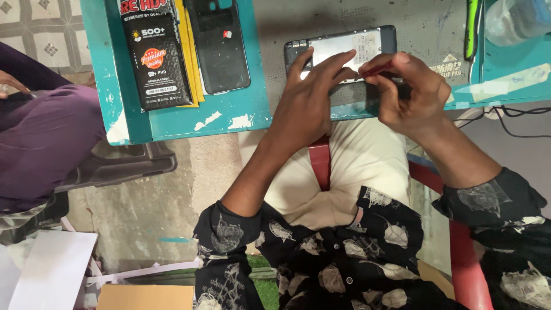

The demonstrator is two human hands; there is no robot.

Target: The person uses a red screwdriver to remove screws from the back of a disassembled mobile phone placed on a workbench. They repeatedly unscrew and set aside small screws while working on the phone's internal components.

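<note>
Opened phone [344, 49]: lying flat near the front edge of the teal worktop [229, 112], on a grey mat [413, 28], back cover removed, long side running left to right, silver inner plate and dark frame exposed.

Left hand [310, 100]: laid over the lower left part of the phone, fingers [330, 60] spread and pressing on the inner plate. Grip open, nothing clasped; contact by flat fingertips only.

Right hand [410, 95]: just beside the left hand, at the lower edge of the phone. Grip closed in a pinch, thumb and forefinger clamped on a thin red tool [374, 69], tip directed at the phone's lower edge close to the left fingertips. Exact contact point of the tip: cannot tell, hidden by the fingers.

Removed black back cover [218, 43]: lying flat on the worktop, well apart to the left of the phone, inner side up. Beside it, further left: black printed package [155, 54] resting on a yellow sheet [189, 57].

Upper right corner: green-handled tool [472, 26] on the mat edge, clear plastic container [513, 20] beside it. Black cable [516, 112] hanging off the right edge of the worktop.

Far left: another person's purple-clad leg [46, 138], apart from both hands. Below the worktop: cardboard box [146, 297] and white sheet [54, 275] on the floor.
</note>
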